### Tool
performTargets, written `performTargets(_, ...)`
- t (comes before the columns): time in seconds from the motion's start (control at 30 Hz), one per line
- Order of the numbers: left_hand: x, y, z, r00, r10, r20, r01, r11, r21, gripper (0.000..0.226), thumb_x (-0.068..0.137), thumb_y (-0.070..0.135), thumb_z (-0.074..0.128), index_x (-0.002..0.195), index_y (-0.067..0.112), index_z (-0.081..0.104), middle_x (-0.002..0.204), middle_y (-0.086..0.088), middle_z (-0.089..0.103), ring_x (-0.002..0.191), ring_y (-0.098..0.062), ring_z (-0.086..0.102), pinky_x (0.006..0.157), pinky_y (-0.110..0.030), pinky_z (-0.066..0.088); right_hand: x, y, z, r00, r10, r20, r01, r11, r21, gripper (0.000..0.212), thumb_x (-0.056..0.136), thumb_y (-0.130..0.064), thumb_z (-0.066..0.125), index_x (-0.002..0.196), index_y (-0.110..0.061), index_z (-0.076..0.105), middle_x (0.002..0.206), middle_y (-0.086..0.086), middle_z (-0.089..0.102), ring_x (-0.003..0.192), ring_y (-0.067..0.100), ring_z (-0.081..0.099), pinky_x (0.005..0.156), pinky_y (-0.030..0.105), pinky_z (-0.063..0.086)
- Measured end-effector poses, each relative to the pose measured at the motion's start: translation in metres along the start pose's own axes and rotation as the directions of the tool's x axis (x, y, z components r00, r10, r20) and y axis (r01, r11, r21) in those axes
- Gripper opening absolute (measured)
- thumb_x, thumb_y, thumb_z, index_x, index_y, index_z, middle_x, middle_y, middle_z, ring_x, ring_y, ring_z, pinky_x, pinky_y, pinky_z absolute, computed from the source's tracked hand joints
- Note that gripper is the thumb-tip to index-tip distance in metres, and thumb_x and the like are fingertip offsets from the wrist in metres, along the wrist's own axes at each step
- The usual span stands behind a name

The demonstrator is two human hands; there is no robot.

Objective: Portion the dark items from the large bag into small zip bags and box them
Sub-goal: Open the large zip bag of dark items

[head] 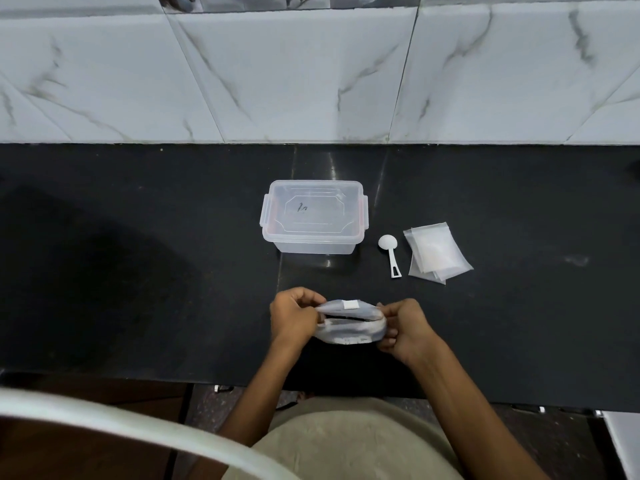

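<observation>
Marble-veined wall tiles (311, 74) back a black worktop (138, 271), dark enough that the pale plastic things stand out on it. At six o'clock, nearest the person, the big bag (349, 323) is held up off the surface between both hands. The left hand (294, 315) pinches the bag's left end of the rim, fingers curled over it; the right hand (403, 327) pinches the right end the same way. Pulled from both ends like this, the mouth gapes as a dark slit, probably so the contents can be reached; the dark items themselves are hardly visible inside.

Towards twelve o'clock from the hands sits the box (313, 216), its lid clipped on, so it will need opening before anything goes in. At about two o'clock lies the scoop (389, 254), bowl away from the person, handle towards them, handy for the right hand. Just beside it, further to three o'clock, the zip bags (436, 252) lie flat in a loose stack, seemingly unfilled. Portioning looks not yet begun.
</observation>
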State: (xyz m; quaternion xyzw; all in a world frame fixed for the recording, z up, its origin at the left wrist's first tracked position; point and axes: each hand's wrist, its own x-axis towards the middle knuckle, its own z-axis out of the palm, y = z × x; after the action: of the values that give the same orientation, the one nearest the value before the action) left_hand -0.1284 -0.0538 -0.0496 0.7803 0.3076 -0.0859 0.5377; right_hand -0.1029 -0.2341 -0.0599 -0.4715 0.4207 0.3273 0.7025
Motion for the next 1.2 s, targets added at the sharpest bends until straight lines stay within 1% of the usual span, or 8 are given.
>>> performTargets(0.13,0.002,0.001,-0.001,0.999,-0.034,-0.028,0.033,0.999,-0.027,0.036,0.069,-0.013,0.057,0.068,0.017,0.078,0.063,0.000,0.074,0.059,-0.010,0.069,0.061,-0.026,0.058,-0.006,-0.003,0.001,0.997,-0.071,0.019,0.074,0.977,-0.198,0.008,0.073,-0.013,0.048,0.066,-0.016,0.047,0.052,-0.002,0.032,0.034,0.009,0.019,0.034,0.015,0.014)
performTargets(0.3,0.007,0.007,-0.005,0.997,-0.073,0.024,0.074,0.995,-0.063,0.033,0.077,-0.008,0.055,0.075,0.016,0.078,0.071,0.000,0.075,0.065,-0.009,0.067,0.056,-0.019,0.053,-0.010,-0.002,0.007,0.908,-0.407,0.099,0.399,0.767,-0.503,0.013,0.082,-0.012,0.064,0.088,-0.016,0.054,0.078,0.002,0.056,0.061,0.014,0.049,0.048,0.026,0.037)
performTargets(0.43,0.009,0.004,0.001,0.991,-0.024,0.133,0.009,0.993,0.118,0.022,0.075,0.008,0.062,0.084,0.025,0.073,0.083,0.008,0.075,0.082,-0.012,0.071,0.078,-0.037,0.062,-0.005,0.012,0.010,0.782,-0.607,0.140,0.510,0.495,-0.704,0.041,0.072,-0.013,0.073,0.103,-0.023,0.048,0.096,0.000,0.061,0.088,0.019,0.062,0.071,0.032,0.051)
performTargets(0.53,0.006,0.001,0.008,0.972,0.116,0.206,-0.184,0.918,0.351,0.040,0.068,0.010,0.063,0.102,0.031,0.066,0.105,0.012,0.064,0.103,-0.011,0.060,0.096,-0.038,0.051,-0.001,0.021,0.015,0.675,-0.725,0.136,0.556,0.379,-0.740,0.050,0.068,-0.008,0.070,0.109,-0.023,0.046,0.107,0.000,0.054,0.102,0.022,0.053,0.083,0.036,0.049)
performTargets(0.67,0.001,-0.001,0.014,0.907,0.360,0.218,-0.418,0.834,0.359,0.028,0.076,0.020,0.068,0.102,0.030,0.067,0.103,0.012,0.062,0.099,-0.011,0.060,0.089,-0.037,0.050,0.000,0.027,0.023,0.617,-0.785,0.047,0.517,0.360,-0.776,0.058,0.073,-0.012,0.077,0.121,-0.017,0.045,0.115,0.000,0.040,0.105,0.017,0.035,0.085,0.029,0.034)
performTargets(0.93,0.009,0.001,0.010,0.956,0.209,-0.204,-0.166,0.963,0.211,0.016,0.087,0.012,0.059,0.076,0.017,0.069,0.068,0.002,0.067,0.068,-0.020,0.066,0.065,-0.037,0.055,0.004,0.028,0.015,0.646,-0.759,0.077,0.540,0.384,-0.749,0.073,0.067,-0.004,0.077,0.129,-0.022,0.042,0.121,0.005,0.038,0.107,0.024,0.049,0.089,0.035,0.049)
performTargets(1.07,0.020,-0.008,0.003,0.996,0.080,-0.046,-0.071,0.981,0.179,0.015,0.083,0.013,0.064,0.081,0.027,0.072,0.075,0.007,0.071,0.077,-0.015,0.069,0.072,-0.038,0.059,0.006,0.028,0.006,0.689,-0.712,0.137,0.551,0.391,-0.737,0.069,0.068,-0.002,0.075,0.125,-0.026,0.044,0.118,0.005,0.048,0.095,0.021,0.061,0.081,0.034,0.056)
performTargets(1.2,0.020,-0.011,0.005,0.921,0.320,0.221,-0.375,0.882,0.285,0.050,0.071,0.004,0.071,0.114,0.028,0.064,0.113,0.012,0.065,0.108,-0.012,0.061,0.093,-0.032,0.053,0.006,0.028,0.010,0.665,-0.718,0.206,0.593,0.340,-0.730,0.064,0.068,-0.003,0.074,0.124,-0.023,0.049,0.109,0.002,0.056,0.091,0.014,0.062,0.076,0.029,0.056)
